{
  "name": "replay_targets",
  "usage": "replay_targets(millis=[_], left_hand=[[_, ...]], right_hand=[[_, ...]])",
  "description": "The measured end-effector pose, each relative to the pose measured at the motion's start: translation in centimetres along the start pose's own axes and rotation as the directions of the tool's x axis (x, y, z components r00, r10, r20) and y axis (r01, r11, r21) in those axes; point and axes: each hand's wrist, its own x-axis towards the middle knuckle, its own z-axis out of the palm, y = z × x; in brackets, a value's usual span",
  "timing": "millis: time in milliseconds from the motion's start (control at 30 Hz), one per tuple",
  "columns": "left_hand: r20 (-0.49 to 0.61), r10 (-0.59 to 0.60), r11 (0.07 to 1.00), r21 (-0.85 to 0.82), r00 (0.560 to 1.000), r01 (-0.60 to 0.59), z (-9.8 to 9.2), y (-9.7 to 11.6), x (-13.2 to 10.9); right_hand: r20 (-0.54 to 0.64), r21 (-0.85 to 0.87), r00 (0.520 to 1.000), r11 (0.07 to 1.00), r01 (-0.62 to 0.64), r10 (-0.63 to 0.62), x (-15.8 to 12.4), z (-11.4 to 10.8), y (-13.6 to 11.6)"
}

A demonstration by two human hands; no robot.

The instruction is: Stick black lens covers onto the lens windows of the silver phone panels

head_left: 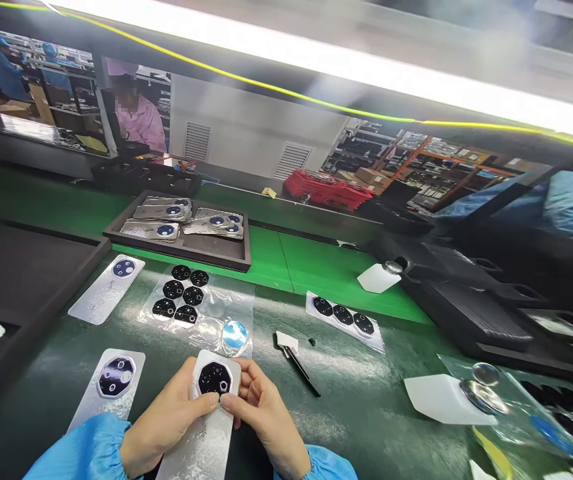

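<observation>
Between both hands I hold a silvery-white phone back cover [205, 433] with a black octagonal camera piece near its upper end. My left hand [174, 413] grips its left side, thumb at the lower edge of the black piece. Opposite it, my right hand [264, 407] holds the right edge, its thumb meeting the left one. Another phone back cover [109, 387] lies left of my left hand, and one more [109, 287] rests farther back. Beyond my hands is a clear sheet of black octagonal stickers [174, 290]. Black tweezers [302, 370] lie to the right.
A dark tray [186, 250] with several back covers stands at the back. A strip of three black round pieces [344, 315] lies right of centre. White paddle-shaped pieces [441, 399] with shiny discs are at right, near black trays [436, 293]. A person in pink [141, 120] sits beyond the bench.
</observation>
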Motion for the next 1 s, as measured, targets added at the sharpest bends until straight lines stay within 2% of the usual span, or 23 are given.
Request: replay_targets(millis=[133, 367, 533, 700, 867, 1000], left_hand=[[0.069, 0.017, 0.996, 0.083, 0.997, -0.023, -0.5, 0.3, -0.1], [0.209, 0.004, 0.991, 0.132, 0.978, -0.032, -1.0, 2.2, -0.8], [0.062, 0.056, 0.970, 0.234, 0.997, -0.069, -0.5, 3.0, -0.6], [-0.071, 0.104, 0.944, 0.321, 0.992, -0.076, 0.1, 1.9, 0.0], [-0.107, 0.121, 0.934, 0.350, 0.987, -0.077, 0.5, 1.0, 0.1], [-0.104, 0.144, 0.946, 0.305, 0.984, -0.106, 0.7, 1.3, -0.3]], right_hand=[[-0.001, -0.012, 1.000, 1.000, -0.028, 0.028, 0.1, -0.2, 0.5], [-0.064, -0.073, 0.997, 0.996, 0.043, -0.048, 0.0, -0.3, 0.4], [-0.058, -0.094, 0.995, 0.993, 0.071, -0.077, -0.3, 0.1, 0.6], [-0.055, -0.169, 0.990, 0.978, 0.122, -0.133, -0.2, 0.4, 1.1], [-0.122, -0.199, 0.988, 0.978, 0.066, -0.091, -0.3, 1.0, 1.4], [-0.266, -0.192, 0.952, 0.976, 0.101, -0.151, -0.7, 1.3, 1.6]])
